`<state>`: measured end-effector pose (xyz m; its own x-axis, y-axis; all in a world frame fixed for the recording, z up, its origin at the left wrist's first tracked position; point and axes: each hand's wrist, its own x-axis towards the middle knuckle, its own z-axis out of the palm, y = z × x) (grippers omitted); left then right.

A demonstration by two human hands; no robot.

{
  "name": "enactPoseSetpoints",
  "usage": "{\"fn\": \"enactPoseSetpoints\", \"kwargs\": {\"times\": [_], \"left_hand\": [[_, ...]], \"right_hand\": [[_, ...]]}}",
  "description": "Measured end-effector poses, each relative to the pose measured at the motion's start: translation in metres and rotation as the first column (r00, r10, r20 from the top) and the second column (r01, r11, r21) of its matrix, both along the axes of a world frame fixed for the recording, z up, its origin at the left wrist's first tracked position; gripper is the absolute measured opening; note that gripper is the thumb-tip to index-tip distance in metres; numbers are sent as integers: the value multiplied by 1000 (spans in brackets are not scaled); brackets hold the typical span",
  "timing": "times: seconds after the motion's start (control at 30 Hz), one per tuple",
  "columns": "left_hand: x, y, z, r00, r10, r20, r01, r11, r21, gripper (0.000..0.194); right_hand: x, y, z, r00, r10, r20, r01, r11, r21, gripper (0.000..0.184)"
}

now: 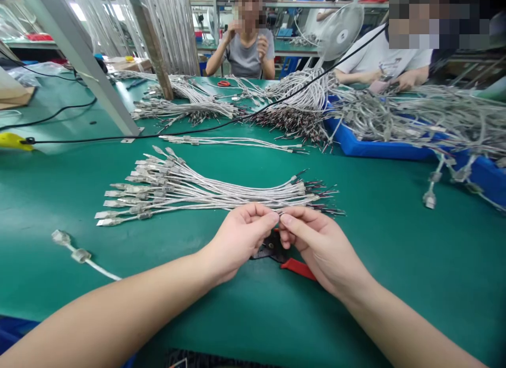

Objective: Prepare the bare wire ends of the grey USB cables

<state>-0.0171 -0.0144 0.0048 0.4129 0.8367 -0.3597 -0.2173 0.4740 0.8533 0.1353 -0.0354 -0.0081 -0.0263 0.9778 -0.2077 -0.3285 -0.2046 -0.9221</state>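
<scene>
My left hand [241, 236] and my right hand [316, 241] meet at the fingertips just above the green table [395, 262], both pinched on something small that I cannot make out. Just beyond them lies a bundle of silver cables [205, 191] with metal plugs at the left end and stripped dark wire ends at the right. Under my hands rests a red-handled plier tool [294, 267], partly hidden. A single white cable [81, 256] with a plug lies at the near left.
A blue tray [367, 146] heaped with tangled cables stands at the right. More cable piles [292, 107] lie across the far table. A black cord [118, 137] runs across the table. A white fan [340, 30] and two seated people are beyond.
</scene>
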Motion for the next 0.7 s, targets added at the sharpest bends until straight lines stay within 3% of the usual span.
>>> {"fn": "enactPoseSetpoints", "kwargs": {"times": [0.37,0.7], "left_hand": [[1,1,-11,995,-102,-13,103,986,129,21],[2,1,-4,999,-20,-43,26,991,133,22]], "right_hand": [[3,2,-4,987,-29,156,11,993,120,18],[2,2,-1,989,8,148,-22,995,96,15]]}}
